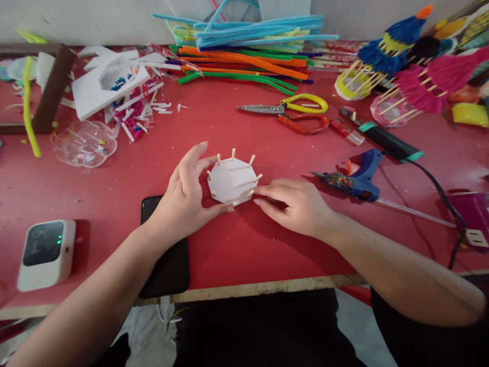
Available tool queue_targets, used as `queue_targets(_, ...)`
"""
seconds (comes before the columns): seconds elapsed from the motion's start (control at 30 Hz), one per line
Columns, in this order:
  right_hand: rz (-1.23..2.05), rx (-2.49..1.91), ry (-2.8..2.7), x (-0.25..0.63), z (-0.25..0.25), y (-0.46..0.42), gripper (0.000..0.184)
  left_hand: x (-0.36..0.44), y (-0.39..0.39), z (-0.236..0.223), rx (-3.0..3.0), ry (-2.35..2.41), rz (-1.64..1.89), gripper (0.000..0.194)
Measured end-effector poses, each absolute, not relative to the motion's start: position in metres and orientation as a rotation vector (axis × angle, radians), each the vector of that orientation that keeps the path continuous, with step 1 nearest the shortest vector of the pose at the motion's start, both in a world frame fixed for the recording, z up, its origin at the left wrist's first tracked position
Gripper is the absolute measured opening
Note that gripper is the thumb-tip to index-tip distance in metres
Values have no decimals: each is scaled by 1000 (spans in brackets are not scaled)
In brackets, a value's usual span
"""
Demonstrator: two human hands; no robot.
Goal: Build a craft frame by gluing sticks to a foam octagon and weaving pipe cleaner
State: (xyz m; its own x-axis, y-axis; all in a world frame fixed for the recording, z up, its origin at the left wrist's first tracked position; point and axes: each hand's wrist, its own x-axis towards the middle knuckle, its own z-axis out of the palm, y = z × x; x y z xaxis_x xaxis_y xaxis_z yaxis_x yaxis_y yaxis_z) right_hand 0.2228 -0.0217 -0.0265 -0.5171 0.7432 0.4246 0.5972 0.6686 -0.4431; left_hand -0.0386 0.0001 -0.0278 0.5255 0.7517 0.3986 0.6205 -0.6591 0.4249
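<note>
A white many-sided foam plate [229, 181] lies on the red table with several short wooden sticks [233, 154] standing up around its edge. My left hand [187, 186] is curled about its left side, the thumb at the near edge and the fingers at the far left edge. At the lower right corner, my right hand [294, 204] pinches one of the sticks [250, 194] between thumb and index finger. The other right fingers are folded under and partly hidden.
Right of my hand lie a blue glue gun [355, 178], a cutter [389, 140] and scissors [294, 109]. Pipe cleaners [244, 56] are piled at the back. A phone [166, 270] lies under my left forearm; a white device [48, 255] sits farther left.
</note>
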Motion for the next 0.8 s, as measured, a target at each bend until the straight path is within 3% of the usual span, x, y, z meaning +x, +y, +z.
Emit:
queue_targets(0.47, 282, -1029, -2399, 226, -24, -24, 29, -34, -1, -26, 2509, 1264, 845, 107)
queue_targets(0.8, -34, -963, -2491, 225, -21, -30, 27, -33, -3, -25, 2476, 1331, 826, 104)
